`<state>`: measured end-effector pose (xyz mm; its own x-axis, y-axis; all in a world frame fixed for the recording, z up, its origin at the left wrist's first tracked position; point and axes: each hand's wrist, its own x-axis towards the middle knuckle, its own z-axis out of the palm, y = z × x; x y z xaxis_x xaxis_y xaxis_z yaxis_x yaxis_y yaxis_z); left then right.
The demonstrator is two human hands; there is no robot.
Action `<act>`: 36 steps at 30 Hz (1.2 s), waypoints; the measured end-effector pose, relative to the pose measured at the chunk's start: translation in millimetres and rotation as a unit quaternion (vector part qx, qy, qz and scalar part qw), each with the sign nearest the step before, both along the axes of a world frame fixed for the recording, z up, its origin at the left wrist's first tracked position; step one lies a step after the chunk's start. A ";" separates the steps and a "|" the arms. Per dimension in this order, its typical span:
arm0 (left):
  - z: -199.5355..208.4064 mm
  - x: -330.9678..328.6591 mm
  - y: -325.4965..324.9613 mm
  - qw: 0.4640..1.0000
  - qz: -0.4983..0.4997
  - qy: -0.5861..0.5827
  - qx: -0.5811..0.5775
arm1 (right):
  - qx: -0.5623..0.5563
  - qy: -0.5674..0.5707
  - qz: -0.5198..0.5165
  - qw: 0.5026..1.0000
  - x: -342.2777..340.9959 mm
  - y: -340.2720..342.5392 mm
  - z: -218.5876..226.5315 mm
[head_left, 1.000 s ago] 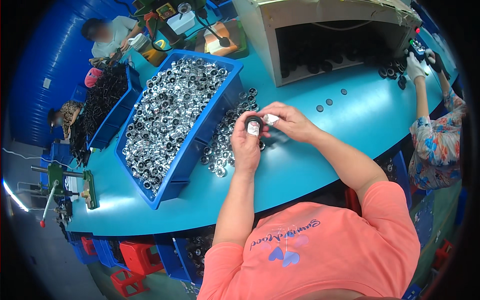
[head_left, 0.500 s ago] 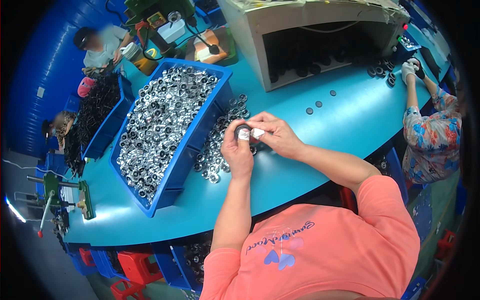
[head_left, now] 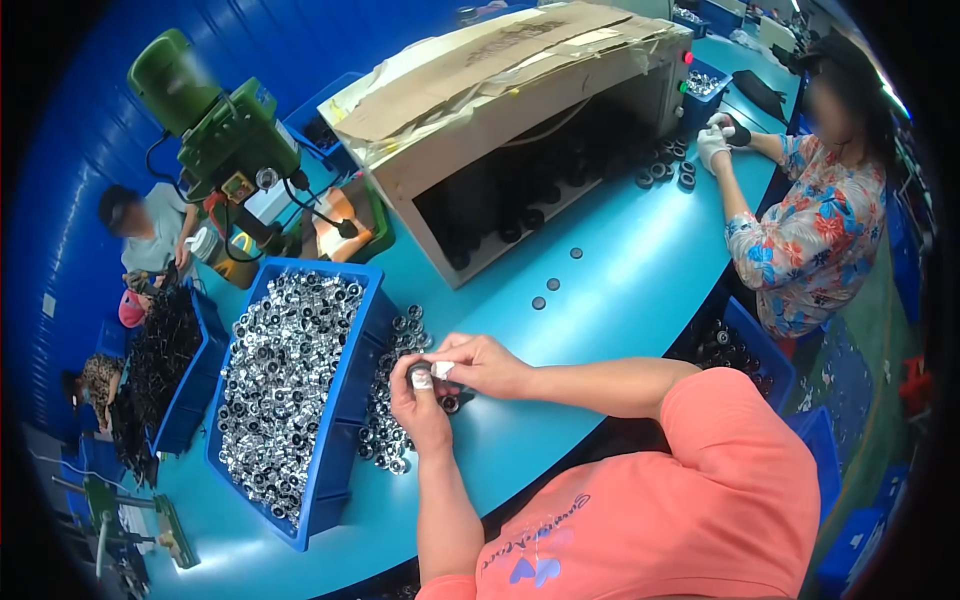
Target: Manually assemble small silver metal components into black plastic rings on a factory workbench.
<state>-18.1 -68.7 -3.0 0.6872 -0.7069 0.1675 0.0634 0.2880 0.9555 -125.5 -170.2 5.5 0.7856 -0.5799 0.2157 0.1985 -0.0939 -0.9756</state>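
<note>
Close together over the blue-green table, my two hands meet at a small black round part point(head_left: 417, 370). My left hand point(head_left: 424, 410) is closed round it, its thumb wrapped in white and pressed on top. From the right, my right hand point(head_left: 486, 366) pinches at the part's edge, also with a white thumb covering; its fingertips are partly hidden. Loose silver ring-like pieces point(head_left: 382, 425) lie on the table beside and under my hands. To their left stands a blue bin point(head_left: 335, 465) heaped with silver metal pieces point(head_left: 285, 390).
Three black discs point(head_left: 554, 284) lie beyond my hands. A white open-fronted box point(head_left: 405, 190) with dark round parts inside stands behind them. At the right, a co-worker's gloved hands point(head_left: 714, 145) hold a dark part near black rings point(head_left: 660, 172). A green machine point(head_left: 235, 150) stands far left.
The view has swung right and upward, so bench, bin and my hands appear shifted left and lower. My hands keep their hold on the black part.
</note>
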 end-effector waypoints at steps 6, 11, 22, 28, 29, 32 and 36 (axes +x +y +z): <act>1.4 -3.7 1.0 0.999 0.038 -0.029 0.012 | -0.003 0.004 -0.016 1.000 -2.0 11.6 1.0; 6.1 2.0 3.0 0.999 -0.012 0.024 0.025 | 0.013 0.035 0.011 0.999 -0.2 -2.8 -2.0; 8.1 1.7 4.0 0.999 -0.005 -0.018 0.049 | -0.036 -0.003 -0.035 0.999 -0.5 -8.0 -7.9; 8.9 -5.7 2.8 0.989 0.085 -0.094 0.075 | -0.081 0.007 -0.057 0.995 0.1 7.2 -0.8; 10.8 -2.1 4.6 0.992 0.067 -0.084 0.071 | -0.071 0.010 -0.053 0.996 0.8 4.1 0.1; 13.4 3.5 7.1 0.999 -0.020 -0.032 0.029 | 0.008 0.016 -0.028 0.999 2.3 -6.4 1.3; 15.2 0.6 7.4 0.995 -0.076 0.037 0.053 | 0.071 0.020 0.013 0.997 -2.2 -12.5 13.3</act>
